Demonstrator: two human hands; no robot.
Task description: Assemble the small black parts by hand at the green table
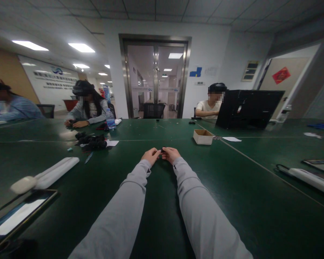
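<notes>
Both of my arms, in light grey sleeves, reach forward over the green table (159, 223). My left hand (151, 155) and my right hand (171, 154) meet at the middle, fingertips almost touching. Pinched between them is a small black piece (162, 150), mostly covered by the fingers; its kind cannot be made out. Both hands are closed on it, just above the table top.
Ahead on the right stands an open cardboard box (203, 137), near a white paper (231, 139) and a large black monitor (248, 109). Leftward lie a black bundle (93, 141), a water bottle (110, 120), a white power strip (58, 172) and a phone (21, 212). Three people sit across the table.
</notes>
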